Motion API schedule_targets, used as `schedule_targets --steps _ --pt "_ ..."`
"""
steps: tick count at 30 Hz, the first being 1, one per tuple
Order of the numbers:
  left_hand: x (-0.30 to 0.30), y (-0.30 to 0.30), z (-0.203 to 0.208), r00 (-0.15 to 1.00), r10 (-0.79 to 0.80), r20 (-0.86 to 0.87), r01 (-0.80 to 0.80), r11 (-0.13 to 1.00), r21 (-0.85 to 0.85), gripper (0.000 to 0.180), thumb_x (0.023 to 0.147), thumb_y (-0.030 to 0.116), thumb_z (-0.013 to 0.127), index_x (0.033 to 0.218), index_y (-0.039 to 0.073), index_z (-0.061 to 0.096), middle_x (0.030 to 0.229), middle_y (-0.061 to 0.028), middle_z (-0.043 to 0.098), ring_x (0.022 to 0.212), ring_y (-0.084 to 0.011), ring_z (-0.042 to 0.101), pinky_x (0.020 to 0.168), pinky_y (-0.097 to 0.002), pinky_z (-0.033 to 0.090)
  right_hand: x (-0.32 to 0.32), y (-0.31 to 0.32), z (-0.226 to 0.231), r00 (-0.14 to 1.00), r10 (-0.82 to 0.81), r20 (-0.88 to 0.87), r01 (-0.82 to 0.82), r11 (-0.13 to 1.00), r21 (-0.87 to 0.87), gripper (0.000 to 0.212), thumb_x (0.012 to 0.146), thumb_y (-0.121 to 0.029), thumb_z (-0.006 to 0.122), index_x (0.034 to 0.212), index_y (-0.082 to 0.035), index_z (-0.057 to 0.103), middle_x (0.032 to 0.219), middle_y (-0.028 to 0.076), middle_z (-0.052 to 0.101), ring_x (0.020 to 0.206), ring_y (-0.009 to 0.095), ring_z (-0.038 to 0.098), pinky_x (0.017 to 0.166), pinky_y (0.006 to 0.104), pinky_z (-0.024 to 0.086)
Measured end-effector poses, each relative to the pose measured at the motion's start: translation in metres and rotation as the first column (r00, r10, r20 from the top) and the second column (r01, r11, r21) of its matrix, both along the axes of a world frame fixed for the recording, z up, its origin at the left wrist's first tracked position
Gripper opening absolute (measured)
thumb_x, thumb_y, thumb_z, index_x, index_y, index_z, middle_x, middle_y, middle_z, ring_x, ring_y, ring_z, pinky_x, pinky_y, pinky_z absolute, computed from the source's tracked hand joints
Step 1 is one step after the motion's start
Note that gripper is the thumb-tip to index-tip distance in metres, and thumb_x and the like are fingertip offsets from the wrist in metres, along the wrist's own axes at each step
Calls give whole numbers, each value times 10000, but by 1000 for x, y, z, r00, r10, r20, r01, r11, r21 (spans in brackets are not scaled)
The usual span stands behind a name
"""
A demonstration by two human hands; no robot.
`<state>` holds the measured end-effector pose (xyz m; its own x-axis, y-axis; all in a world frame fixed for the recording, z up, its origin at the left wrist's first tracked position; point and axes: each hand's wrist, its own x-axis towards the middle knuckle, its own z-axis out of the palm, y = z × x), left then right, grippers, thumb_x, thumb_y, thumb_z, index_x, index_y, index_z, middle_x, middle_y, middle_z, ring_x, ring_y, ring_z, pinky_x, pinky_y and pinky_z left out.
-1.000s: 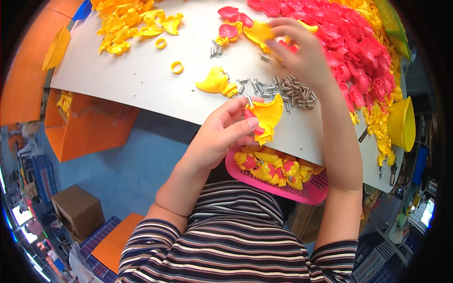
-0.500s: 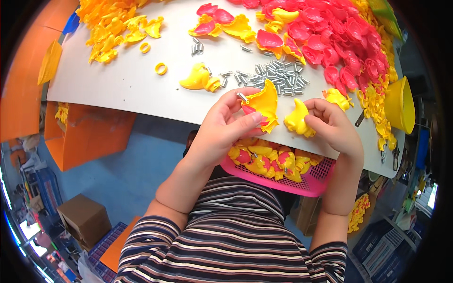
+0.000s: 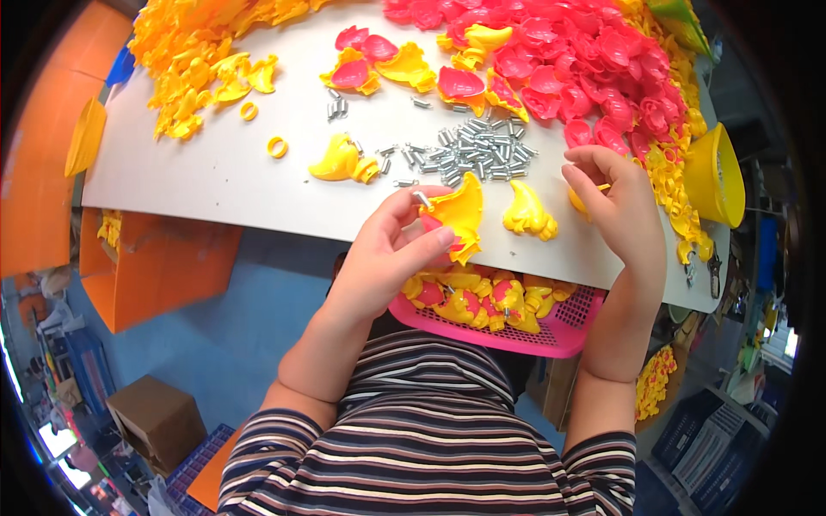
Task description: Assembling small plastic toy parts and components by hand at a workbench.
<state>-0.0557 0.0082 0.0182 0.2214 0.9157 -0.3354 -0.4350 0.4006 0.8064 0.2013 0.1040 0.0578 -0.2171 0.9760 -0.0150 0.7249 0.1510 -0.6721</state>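
Your shirt (image 3: 413,430) is showing dark, white and brown stripes, your held shell (image 3: 460,211) yellow, the springs (image 3: 482,155) silver (and the basket (image 3: 516,346) is showing pink).

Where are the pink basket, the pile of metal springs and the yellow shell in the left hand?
Pink basket (image 3: 551,346): head view, on its near rim.
Pile of metal springs (image 3: 484,151): head view, on the middle of the pile.
Yellow shell (image 3: 464,211): head view, on the middle of its hollow inner side.

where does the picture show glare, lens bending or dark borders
Head view: small highlights glint on the glossy pink plastic shells and short silver metal springs; washed-out white patches show at the left rim; the near edge of the white tabletop bows slightly, and the corners go black.
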Motion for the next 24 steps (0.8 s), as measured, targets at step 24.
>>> schedule_targets --steps 24 --pt "9 3 -7 998 -50 -43 51 998 33 460 902 145 638 1320 30 484 1120 -44 596 995 -95 609 792 -218 527 88 9 -25 961 -274 -35 271 960 -66 220 880 -151 666 1025 14 682 823 29 675 692 78 575 640 220 455"
